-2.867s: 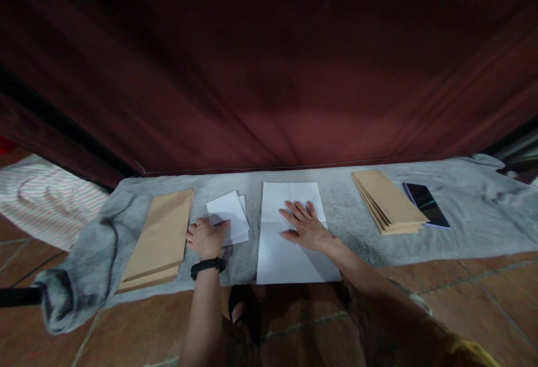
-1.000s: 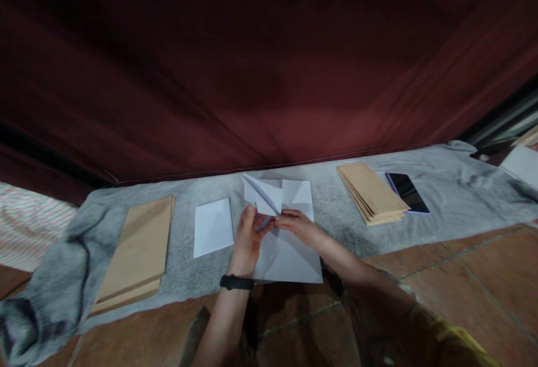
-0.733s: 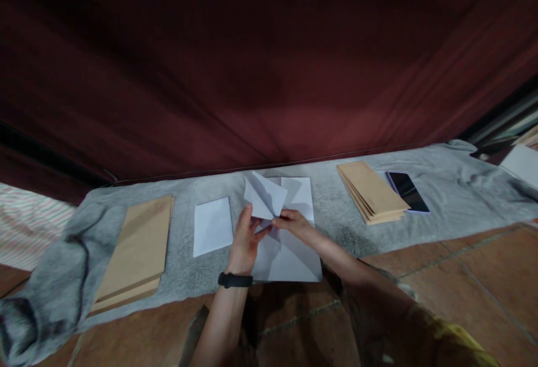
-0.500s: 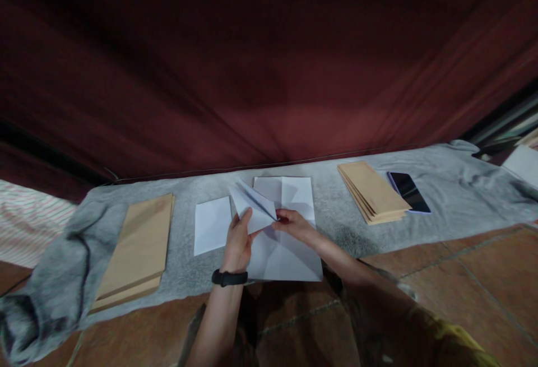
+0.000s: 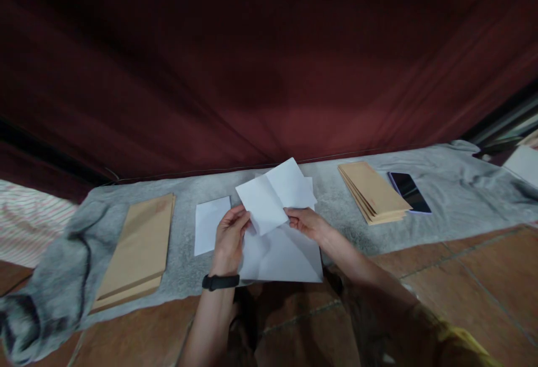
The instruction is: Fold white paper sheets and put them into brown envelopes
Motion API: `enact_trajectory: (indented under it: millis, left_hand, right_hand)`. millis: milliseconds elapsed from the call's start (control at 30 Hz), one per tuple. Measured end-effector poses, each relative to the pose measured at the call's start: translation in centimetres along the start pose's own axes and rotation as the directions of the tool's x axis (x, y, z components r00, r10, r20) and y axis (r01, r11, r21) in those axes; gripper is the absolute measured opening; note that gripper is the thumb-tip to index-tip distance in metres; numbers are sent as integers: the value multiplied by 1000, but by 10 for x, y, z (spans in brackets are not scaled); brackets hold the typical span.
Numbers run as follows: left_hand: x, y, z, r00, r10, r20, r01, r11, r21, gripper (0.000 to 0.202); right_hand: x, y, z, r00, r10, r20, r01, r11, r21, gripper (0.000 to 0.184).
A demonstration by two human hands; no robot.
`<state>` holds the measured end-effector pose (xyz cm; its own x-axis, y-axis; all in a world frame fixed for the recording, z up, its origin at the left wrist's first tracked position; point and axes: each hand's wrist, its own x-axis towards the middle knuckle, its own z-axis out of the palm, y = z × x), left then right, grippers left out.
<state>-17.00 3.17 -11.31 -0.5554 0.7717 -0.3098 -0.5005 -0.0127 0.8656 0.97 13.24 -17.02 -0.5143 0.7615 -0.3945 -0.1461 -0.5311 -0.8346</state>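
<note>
My left hand (image 5: 229,237) and my right hand (image 5: 306,222) both pinch the near edge of a creased white sheet (image 5: 275,193), held spread and lifted above the grey cloth (image 5: 348,227). Beneath it lies a larger flat white paper (image 5: 286,255). A folded white paper (image 5: 210,224) rests just left of my left hand. A black band circles my left wrist.
A stack of brown envelopes (image 5: 138,249) lies on the cloth at the left; another stack (image 5: 372,190) lies at the right beside a dark phone (image 5: 408,191). A dark red curtain (image 5: 269,64) hangs behind. Tiled floor (image 5: 462,300) runs along the near side.
A second ago both hands held a folded white paper over the flat sheet. They have since opened it out, and it now hangs spread between them, higher up.
</note>
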Motion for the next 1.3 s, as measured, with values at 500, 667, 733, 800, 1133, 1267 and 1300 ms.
enact_trajectory:
  millis: [500, 667, 733, 800, 1133, 1267, 1300]
  left_hand:
    - [-7, 16, 2, 980, -140, 139, 144, 989, -23, 38]
    - [-6, 17, 4, 991, -74, 112, 75, 997, -7, 39]
    - [-6, 18, 4, 992, -50, 120, 53, 998, -22, 39]
    - [-7, 19, 4, 990, -28, 137, 33, 999, -37, 38]
    - [-5, 17, 2, 987, -48, 156, 61, 995, -79, 38]
    - [-5, 16, 3, 986, -57, 154, 71, 993, -89, 39]
    - [-6, 17, 4, 987, -55, 152, 70, 993, -95, 41]
  right_hand:
    - [-3, -20, -12, 997, 9, 78, 0, 993, -117, 34]
    - [-4, -19, -12, 993, 2, 119, 24, 975, -222, 29]
    - [-4, -20, -14, 989, 6, 147, 30, 970, -243, 27]
    - [-4, -20, -15, 985, 10, 170, 34, 967, -254, 28]
    - [-6, -21, -11, 981, 28, 193, 27, 961, -276, 29]
    - [-7, -22, -10, 977, 37, 211, 23, 961, -277, 25]
    - [-7, -23, -10, 977, 39, 211, 22, 961, -277, 26]
